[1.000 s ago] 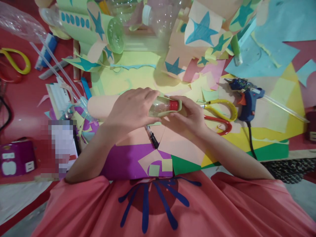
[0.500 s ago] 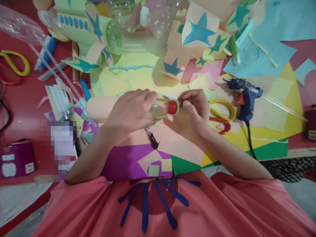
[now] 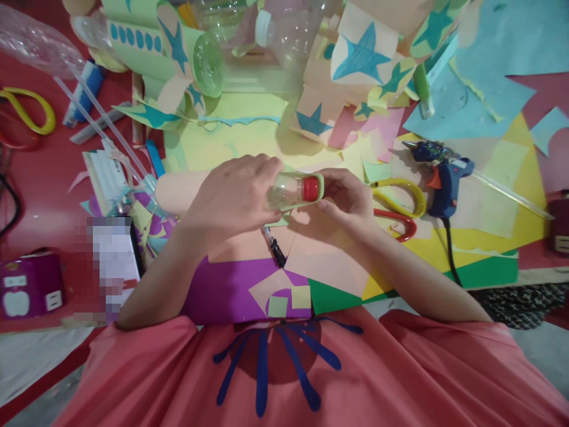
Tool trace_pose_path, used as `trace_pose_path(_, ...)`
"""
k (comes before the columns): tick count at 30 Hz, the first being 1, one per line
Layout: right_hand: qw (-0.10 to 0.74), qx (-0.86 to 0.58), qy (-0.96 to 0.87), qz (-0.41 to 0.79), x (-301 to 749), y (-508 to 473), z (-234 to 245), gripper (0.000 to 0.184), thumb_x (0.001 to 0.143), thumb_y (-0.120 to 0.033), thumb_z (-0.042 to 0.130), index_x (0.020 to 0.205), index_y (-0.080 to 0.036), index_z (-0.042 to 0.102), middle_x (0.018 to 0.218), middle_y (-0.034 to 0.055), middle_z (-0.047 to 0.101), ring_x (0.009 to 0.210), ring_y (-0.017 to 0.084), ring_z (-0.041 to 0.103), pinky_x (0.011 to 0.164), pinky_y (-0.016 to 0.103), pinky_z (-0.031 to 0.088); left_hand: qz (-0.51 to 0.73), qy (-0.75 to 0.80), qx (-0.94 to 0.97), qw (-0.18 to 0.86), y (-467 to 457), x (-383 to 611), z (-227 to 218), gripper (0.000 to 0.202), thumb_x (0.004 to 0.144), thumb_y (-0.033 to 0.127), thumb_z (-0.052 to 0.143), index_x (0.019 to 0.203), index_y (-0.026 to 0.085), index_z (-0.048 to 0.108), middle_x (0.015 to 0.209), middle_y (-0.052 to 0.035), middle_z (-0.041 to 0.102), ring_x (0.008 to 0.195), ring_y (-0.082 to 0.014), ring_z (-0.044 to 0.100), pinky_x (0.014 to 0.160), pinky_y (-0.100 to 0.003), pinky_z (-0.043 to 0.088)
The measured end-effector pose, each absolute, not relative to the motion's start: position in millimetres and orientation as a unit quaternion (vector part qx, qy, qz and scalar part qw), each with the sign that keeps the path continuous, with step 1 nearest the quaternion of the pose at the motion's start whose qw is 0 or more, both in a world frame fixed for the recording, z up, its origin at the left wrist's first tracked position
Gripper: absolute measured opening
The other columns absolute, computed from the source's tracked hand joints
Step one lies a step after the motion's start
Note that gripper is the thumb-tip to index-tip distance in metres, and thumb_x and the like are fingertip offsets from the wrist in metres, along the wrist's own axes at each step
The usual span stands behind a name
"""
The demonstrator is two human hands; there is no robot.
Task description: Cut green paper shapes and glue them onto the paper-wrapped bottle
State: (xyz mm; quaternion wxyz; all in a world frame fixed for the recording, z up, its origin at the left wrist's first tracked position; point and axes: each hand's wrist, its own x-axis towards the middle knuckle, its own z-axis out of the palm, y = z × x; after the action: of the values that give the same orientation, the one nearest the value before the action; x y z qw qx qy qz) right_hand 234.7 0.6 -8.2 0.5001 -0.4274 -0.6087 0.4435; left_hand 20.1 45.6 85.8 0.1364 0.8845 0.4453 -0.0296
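A small clear plastic bottle (image 3: 287, 191) with a red cap (image 3: 310, 188) lies on its side, held just above the middle of the counter (image 3: 40, 196), cap pointing right. A green paper strip (image 3: 317, 198) curls around its neck, and a peach paper roll (image 3: 175, 191) covers its far end, sticking out to the left.

The left hand (image 3: 231, 196) is closed over the bottle's body from above, fingers curled down across it. The right hand (image 3: 347, 204) meets it at the cap end, its fingertips and thumb pinching the green paper strip against the neck. The two hands are almost touching.

Directly below the bottle a black pen (image 3: 276, 250) lies on overlapping peach, purple and green paper sheets (image 3: 231, 290). Just to the right of the right hand sit scissors (image 3: 398, 207) with yellow and red handles, and beyond them a blue glue gun (image 3: 442, 178) with its black cord trailing toward the person.

Farther back — across the top of the view — are paper pieces with blue stars (image 3: 362, 56) and several clear empty bottles (image 3: 284, 29). At the far left lie a second pair of scissors (image 3: 26, 112) and a purple box (image 3: 29, 284).
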Motion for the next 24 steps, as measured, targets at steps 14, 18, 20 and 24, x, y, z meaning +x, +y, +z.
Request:
trace_pose_path(14, 0.511, -0.422, -0.511, 0.548, 232, 3, -1, 0.04, 0.091, -0.064, 0.067, 0.087, -0.026, 0.056, 0.067, -0.0053, 0.058, 0.057, 0.013, 0.056, 0.057, 0.028, 0.051, -0.024, 0.446, 0.884, 0.14, 45, 21, 83, 0.044, 0.086, 0.036, 0.075, 0.125, 0.02, 0.062, 0.119, -0.0089, 0.073, 0.116, -0.0284, 0.069, 0.099, -0.035, 0.052)
trace_pose_path(18, 0.442, -0.446, -0.499, 0.597, 231, 6, 7, 0.055, 0.088, -0.07, 0.067, 0.068, -0.023, 0.048, 0.055, -0.006, 0.048, 0.05, 0.01, 0.045, 0.051, 0.026, 0.041, -0.028, 0.439, 0.887, 0.14, 44, 21, 84, 0.044, 0.088, 0.033, 0.072, 0.127, 0.018, 0.06, 0.121, -0.0101, 0.072, 0.117, -0.0284, 0.068, 0.1, -0.036, 0.051)
trace_pose_path(20, 0.422, -0.455, -0.517, 0.59, 230, 6, 10, 0.059, 0.087, -0.077, 0.063, 0.066, -0.023, 0.049, 0.054, -0.0055, 0.047, 0.048, 0.01, 0.042, 0.048, 0.026, 0.036, -0.033, 0.439, 0.887, 0.141, 44, 21, 85, 0.044, 0.088, 0.033, 0.072, 0.128, 0.017, 0.059, 0.122, -0.0105, 0.071, 0.117, -0.0289, 0.068, 0.101, -0.036, 0.051)
trace_pose_path(24, 0.401, -0.468, -0.565, 0.55, 231, 4, 13, 0.061, 0.092, -0.078, 0.053, 0.066, -0.023, 0.051, 0.056, -0.0035, 0.048, 0.049, 0.01, 0.043, 0.049, 0.028, 0.036, -0.039, 0.436, 0.889, 0.134, 45, 21, 85, 0.045, 0.088, 0.033, 0.072, 0.128, 0.016, 0.059, 0.122, -0.011, 0.071, 0.117, -0.0301, 0.068, 0.1, -0.038, 0.052)
